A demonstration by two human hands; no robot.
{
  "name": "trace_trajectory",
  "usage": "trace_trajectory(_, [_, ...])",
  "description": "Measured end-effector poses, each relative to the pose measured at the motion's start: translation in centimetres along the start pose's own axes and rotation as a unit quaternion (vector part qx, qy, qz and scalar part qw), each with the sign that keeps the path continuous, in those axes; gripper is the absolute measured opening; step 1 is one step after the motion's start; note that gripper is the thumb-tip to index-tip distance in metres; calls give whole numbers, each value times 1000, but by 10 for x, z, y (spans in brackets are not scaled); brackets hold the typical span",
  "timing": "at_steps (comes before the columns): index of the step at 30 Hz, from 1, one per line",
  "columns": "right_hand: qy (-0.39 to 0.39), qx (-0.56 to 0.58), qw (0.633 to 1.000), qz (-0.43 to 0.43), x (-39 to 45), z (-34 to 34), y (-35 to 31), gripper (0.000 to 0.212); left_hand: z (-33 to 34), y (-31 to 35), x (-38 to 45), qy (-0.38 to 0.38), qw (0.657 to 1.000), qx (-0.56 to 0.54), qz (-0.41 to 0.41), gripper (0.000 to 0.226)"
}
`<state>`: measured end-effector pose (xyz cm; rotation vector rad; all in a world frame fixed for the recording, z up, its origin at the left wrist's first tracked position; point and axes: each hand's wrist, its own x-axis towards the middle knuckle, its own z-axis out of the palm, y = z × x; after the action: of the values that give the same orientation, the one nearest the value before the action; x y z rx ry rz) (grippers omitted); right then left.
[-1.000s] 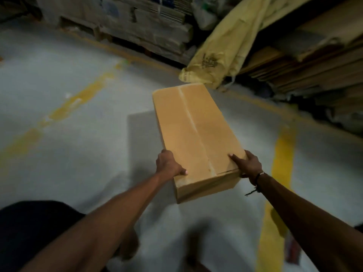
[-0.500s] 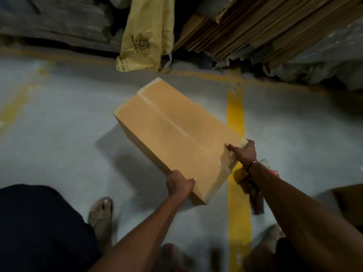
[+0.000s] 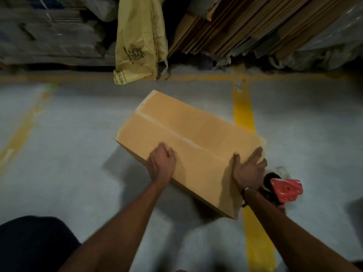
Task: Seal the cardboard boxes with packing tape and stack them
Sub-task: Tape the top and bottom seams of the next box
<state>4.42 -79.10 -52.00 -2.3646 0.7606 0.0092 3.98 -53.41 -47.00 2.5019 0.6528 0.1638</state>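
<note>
Hands both lie flat on the taped cardboard box (image 3: 188, 146), left hand (image 3: 162, 163) and right hand (image 3: 248, 169) open, so the tape dispenser (image 3: 282, 190) just beyond the right wrist could get knocked.

The cardboard box (image 3: 188, 142) is long, plain and tan, its top flaps closed and a strip of clear tape running lengthwise along the centre seam and over the far end. It sits skewed on the grey floor, its right near corner crossing the yellow floor line (image 3: 243, 112). The red tape dispenser (image 3: 284, 190) lies just right of that line, close beside the box's near right end.
</note>
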Motion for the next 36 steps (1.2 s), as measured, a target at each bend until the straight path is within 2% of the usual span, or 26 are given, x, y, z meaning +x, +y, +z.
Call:
trace_trajectory(1, [3, -21, 1000, -11, -1, 1, 0, 86, -1, -7, 28, 12, 1000, 3, 20, 20])
trace_trajectory(2, [4, -32, 999, -20, 2, 2, 1, 85, -2, -13, 55, 16, 999, 16, 32, 30])
trace_trajectory(5, [22, -66, 996, -54, 16, 0, 5, 82, -11, -23, 121, -10, 998, 56, -11, 81])
trace_trajectory(8, [25, -95, 992, -86, 30, -4, 7, 84, -21, -28, 169, -90, 992, 88, -30, 128])
trace_trajectory(12, [10, -112, 987, -115, 60, -10, 4, 87, -28, -25, 201, -231, 960, 156, -30, 155])
trace_trajectory(14, [1, -132, 982, -133, 84, -13, 5, 87, -25, -26, 197, -250, 954, 165, -21, 154])
trace_trajectory(17, [-16, -178, 972, -155, 120, -17, 6, 85, -16, -33, 167, -183, 970, 157, -12, 132])
trace_trajectory(21, [-17, -218, 971, -98, 140, -27, 3, 88, 3, -37, 104, -130, 974, 187, -13, 122])
trace_trajectory(24, [-20, -222, 972, -69, 124, -33, 6, 94, 4, -41, 74, -122, 972, 200, -21, 121])
trace_trajectory(30, [-58, -263, 950, -156, 57, -26, 31, 93, -8, -54, 39, -140, 970, 198, 17, 120])
trace_trajectory(33, [-90, -255, 947, -171, 33, -30, 37, 95, -14, -57, 35, -179, 967, 182, 14, 120])
trace_trajectory(36, [-128, -238, 944, -190, 25, -51, 39, 96, -23, -48, 25, -177, 967, 180, 20, 107])
